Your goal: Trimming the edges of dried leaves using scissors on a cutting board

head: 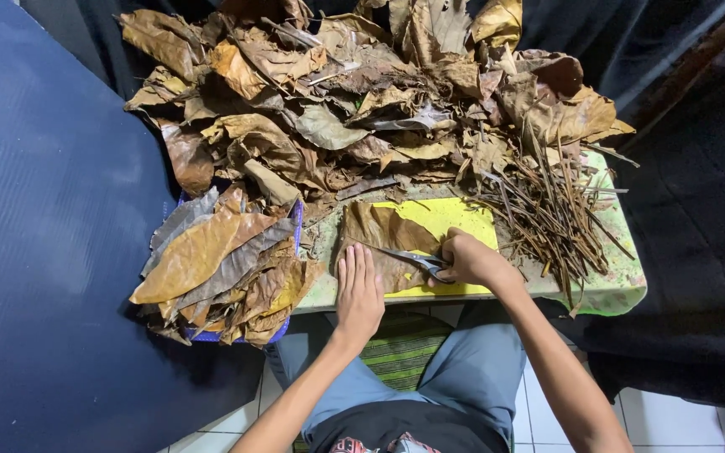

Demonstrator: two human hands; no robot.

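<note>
Left hand [358,289] flat on one brown leaf [379,243]; right hand [467,258] gripping scissors [417,258], blades pointing left across it.

Left hand [359,292] flat, palm down, fingers straight and together pointing away from the body, forearm running back toward the lower left. Right hand [468,258] curled in a closed grip, knuckles up, thumb side facing left, wrist slightly bent. Right forearm extends diagonally to the lower right. Both arms bare.
</note>
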